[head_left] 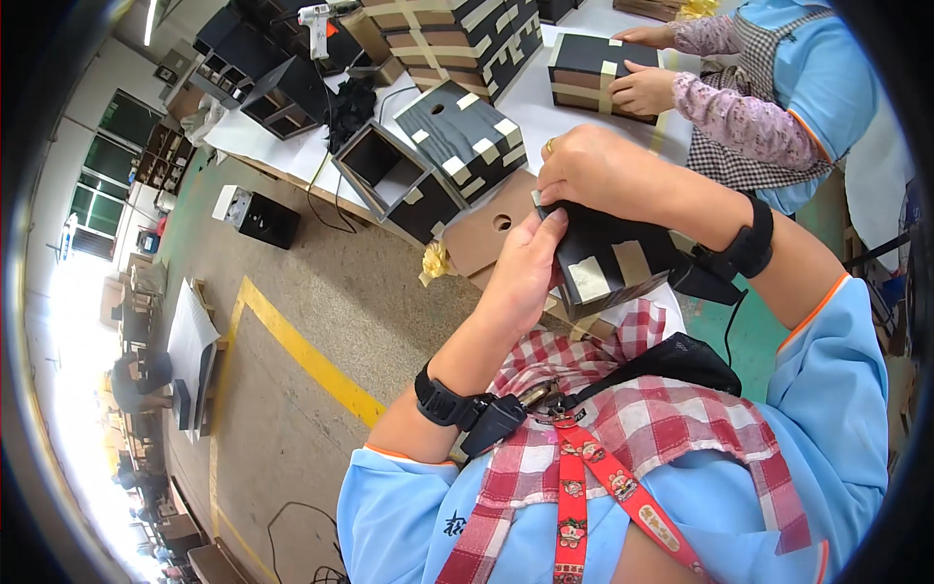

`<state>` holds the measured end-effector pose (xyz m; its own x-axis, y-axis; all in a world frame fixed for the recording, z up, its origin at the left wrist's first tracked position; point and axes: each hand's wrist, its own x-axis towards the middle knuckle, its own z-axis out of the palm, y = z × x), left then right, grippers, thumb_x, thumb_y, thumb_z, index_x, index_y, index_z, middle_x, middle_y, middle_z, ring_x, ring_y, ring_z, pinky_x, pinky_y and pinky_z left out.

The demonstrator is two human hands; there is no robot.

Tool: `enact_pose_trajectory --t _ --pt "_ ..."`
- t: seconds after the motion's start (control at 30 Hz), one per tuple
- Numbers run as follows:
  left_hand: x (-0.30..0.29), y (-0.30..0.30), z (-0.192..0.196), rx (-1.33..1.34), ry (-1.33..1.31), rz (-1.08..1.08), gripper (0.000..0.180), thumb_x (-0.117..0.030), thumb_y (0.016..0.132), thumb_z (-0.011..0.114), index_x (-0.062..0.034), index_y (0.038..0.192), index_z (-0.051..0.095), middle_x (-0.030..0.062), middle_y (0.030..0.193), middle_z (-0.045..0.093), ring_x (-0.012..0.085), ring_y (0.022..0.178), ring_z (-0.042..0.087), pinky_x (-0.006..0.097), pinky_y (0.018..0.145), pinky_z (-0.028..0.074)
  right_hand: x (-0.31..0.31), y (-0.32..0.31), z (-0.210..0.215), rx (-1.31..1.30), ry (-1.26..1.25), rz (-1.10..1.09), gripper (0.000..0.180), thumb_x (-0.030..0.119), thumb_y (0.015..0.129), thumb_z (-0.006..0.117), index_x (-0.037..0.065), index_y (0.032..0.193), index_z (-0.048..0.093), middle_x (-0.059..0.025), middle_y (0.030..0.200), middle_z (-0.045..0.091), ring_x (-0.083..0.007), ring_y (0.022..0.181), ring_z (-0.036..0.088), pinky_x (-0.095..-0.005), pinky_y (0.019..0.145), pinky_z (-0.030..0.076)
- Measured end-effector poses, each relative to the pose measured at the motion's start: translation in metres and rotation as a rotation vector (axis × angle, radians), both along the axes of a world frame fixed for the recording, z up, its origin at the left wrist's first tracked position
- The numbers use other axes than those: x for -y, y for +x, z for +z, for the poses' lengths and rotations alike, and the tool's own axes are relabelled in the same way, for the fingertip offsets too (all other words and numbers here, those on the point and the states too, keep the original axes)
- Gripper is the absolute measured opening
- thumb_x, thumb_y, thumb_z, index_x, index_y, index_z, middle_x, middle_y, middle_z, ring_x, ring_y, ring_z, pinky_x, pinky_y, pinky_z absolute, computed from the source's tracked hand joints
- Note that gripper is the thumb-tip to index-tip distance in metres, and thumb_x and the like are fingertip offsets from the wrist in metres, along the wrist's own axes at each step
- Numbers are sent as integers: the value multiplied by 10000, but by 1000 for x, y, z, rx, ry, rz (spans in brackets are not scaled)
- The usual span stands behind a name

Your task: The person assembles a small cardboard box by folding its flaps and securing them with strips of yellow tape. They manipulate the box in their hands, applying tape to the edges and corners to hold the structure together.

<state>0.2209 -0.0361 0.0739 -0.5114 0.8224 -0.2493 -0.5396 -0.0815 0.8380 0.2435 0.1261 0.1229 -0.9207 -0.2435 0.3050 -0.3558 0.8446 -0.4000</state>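
Note:
A black box (pixel 608 238) with pale tape strips is in front of me, tilted. My left hand (pixel 530 263) is closed on its left side, thumb along the near edge. My right hand (pixel 589 170) is bent over the far left corner, its fingertips pinched beside a small pale tape piece (pixel 537 198); whether they grip the tape or the box edge is hard to see. Beyond my hands stand a taped black box with a round hole (pixel 462 131) and an open-topped box (pixel 389 175). A brown board with a hole (pixel 477 238) lies beside my left hand.
A co-worker's hands (pixel 642 88) rest on another taped box (pixel 579 63) at the far right. Stacked boxes (pixel 457 39), a glue gun (pixel 316 24) and black cloth (pixel 350 112) occupy the white table (pixel 292 156). Yellow crumpled tape (pixel 435 261) hangs at the board's edge.

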Motion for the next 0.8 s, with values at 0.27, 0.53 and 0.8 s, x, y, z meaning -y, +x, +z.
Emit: enact_pose_trajectory --t 0.27,0.53,0.8 --pt "2 -10 -16 -93 -63 -41 301 -290 951 462 -32 1095 517 41 966 594 97 789 602 241 645 507 4 -3 -3 -25 63 15 158 152 736 623 9 674 648 -161 670 603 -324 670 602 -383 642 480" --pt "2 -7 -4 -96 -66 -32 287 -301 958 443 -52 1078 518 3 901 580 68 725 579 221 605 487 6 1 -6 -77 84 -29 154 136 746 584 10 674 633 -139 680 599 -309 690 598 -380 672 482" --pt "3 -9 -8 -109 -15 -47 306 -317 956 452 -47 1086 515 15 917 590 73 746 589 222 622 497 -1 -7 -6 -24 -82 47 114 86 716 668 -23 727 638 -157 660 585 -315 629 575 -370 598 459"
